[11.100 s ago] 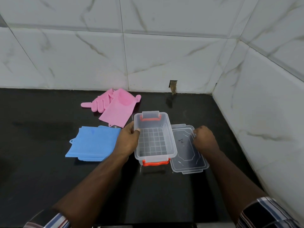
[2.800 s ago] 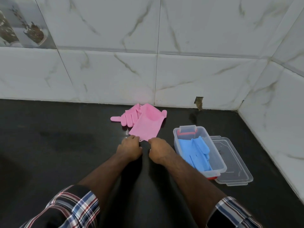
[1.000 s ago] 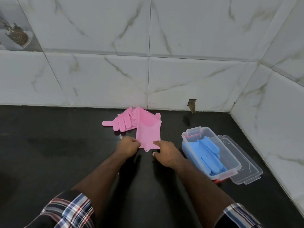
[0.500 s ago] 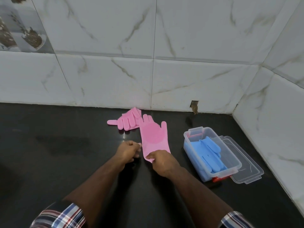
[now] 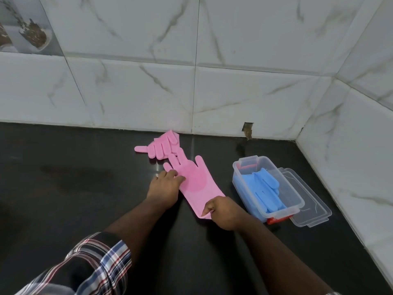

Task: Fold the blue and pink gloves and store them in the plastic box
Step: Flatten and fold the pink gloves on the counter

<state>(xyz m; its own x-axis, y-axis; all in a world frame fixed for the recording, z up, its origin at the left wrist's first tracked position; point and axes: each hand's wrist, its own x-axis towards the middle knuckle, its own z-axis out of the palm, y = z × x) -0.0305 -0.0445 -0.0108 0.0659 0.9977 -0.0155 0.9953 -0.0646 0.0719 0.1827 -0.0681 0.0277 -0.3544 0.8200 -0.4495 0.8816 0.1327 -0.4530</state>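
Pinching the floppy pink glove by its cuff at centre frame, the right hand grips; the left hand presses flat-fingered, good fold points.

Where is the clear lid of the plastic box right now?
The lid lies flat on the black counter, right of the plastic box and touching it, near the right-hand tiled wall.

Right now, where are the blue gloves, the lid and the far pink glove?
blue gloves (image 5: 265, 188), head view, palm.
lid (image 5: 308, 203), head view, bare flat top.
far pink glove (image 5: 162, 146), head view, its fingers.
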